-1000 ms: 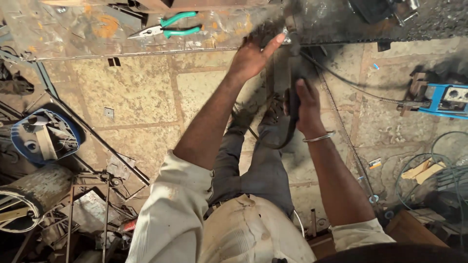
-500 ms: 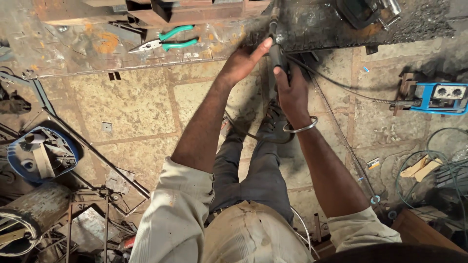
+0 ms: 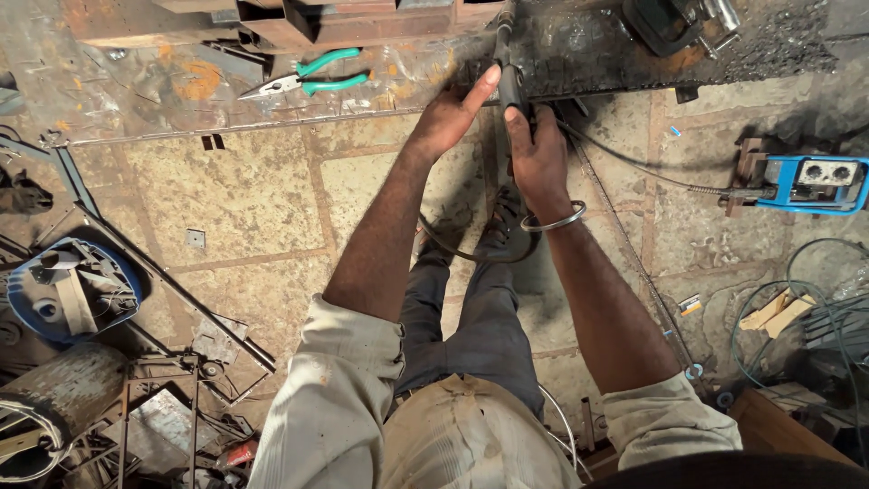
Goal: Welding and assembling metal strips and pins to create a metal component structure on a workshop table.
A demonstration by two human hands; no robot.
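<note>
Steel bangle (image 3: 554, 220) circles my right wrist. My right hand (image 3: 539, 158) is clenched around the black tool handle (image 3: 510, 86) at the workbench's (image 3: 136, 81) near edge, steadying it; my left hand (image 3: 450, 118) braces alongside, fingers loose. Green-handled pliers (image 3: 308, 81) lie farther back, within reach.

This is a metalworking or welding workshop. Beyond the right hand (image 3: 539, 158) lies a scorched, rust-stained steel workbench (image 3: 136, 100), with green-handled pliers (image 3: 308, 81) left of the left hand (image 3: 448, 118). A blue machine (image 3: 810, 186) sits to the right; scrap metal frames (image 3: 154, 389) and cables (image 3: 797, 308) litter the stone floor (image 3: 244, 199).
</note>
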